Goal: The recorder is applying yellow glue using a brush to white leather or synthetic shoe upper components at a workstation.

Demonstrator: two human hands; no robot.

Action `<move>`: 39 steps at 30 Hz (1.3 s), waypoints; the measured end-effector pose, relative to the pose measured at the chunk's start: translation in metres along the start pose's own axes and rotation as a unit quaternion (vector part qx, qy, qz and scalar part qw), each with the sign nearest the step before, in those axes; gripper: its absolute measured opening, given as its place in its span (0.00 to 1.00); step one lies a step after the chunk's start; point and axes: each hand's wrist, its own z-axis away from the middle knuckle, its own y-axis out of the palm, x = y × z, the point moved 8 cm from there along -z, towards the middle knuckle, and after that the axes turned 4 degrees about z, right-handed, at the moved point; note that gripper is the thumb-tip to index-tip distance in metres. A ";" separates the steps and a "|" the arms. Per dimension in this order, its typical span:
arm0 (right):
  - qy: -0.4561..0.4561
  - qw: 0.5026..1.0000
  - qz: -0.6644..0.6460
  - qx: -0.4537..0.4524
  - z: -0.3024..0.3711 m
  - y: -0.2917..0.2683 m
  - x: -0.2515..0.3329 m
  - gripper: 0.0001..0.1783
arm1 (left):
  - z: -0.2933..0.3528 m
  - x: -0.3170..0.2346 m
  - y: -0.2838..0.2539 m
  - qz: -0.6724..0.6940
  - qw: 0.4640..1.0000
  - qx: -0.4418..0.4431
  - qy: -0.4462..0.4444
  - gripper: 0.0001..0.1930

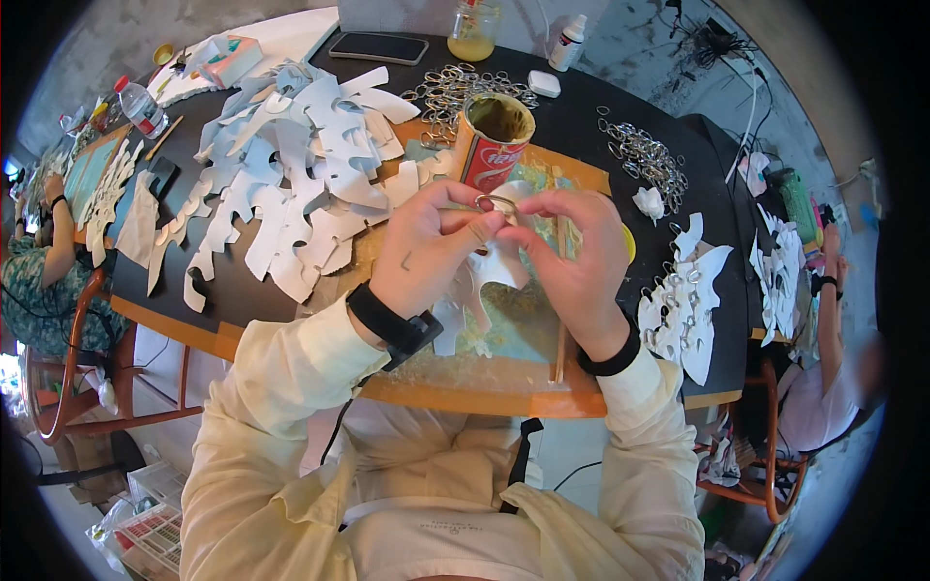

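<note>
My left hand pinches an oval metal ring between thumb and fingers, over the middle of the work board. My right hand meets it there, its thumb and forefinger closed on the white cut-out piece at the ring. The piece looks like leather or thin sheet and hangs below my fingers. Whether it passes through the ring is partly hidden by the fingertips. Just beyond my hands stands an open red can with yellowish smears around its rim.
A large heap of white cut-outs lies at left. Metal rings are piled behind the can, more rings at right. White pieces with rings lie near the right edge. A phone, a jar and a bottle stand farther back. Other people sit both sides.
</note>
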 end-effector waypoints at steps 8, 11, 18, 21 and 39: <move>-0.050 0.988 0.143 -0.020 -0.001 -0.007 0.016 0.17 | 0.005 0.000 0.003 0.016 1.000 -0.003 0.004 0.09; 0.004 0.991 0.135 0.010 0.004 0.001 0.004 0.17 | 0.004 0.007 0.004 0.028 0.999 -0.007 -0.034 0.09; 0.272 0.851 -0.449 -0.006 0.028 0.030 -0.039 0.13 | 0.002 0.029 0.010 0.133 0.978 0.027 -0.159 0.08; 0.274 0.838 -0.471 0.020 0.026 0.033 -0.039 0.14 | 0.000 0.028 0.004 0.124 0.981 0.021 -0.149 0.10; 0.178 0.963 -0.201 0.037 0.019 0.018 -0.029 0.09 | -0.001 0.005 -0.006 -0.012 0.999 0.003 -0.050 0.11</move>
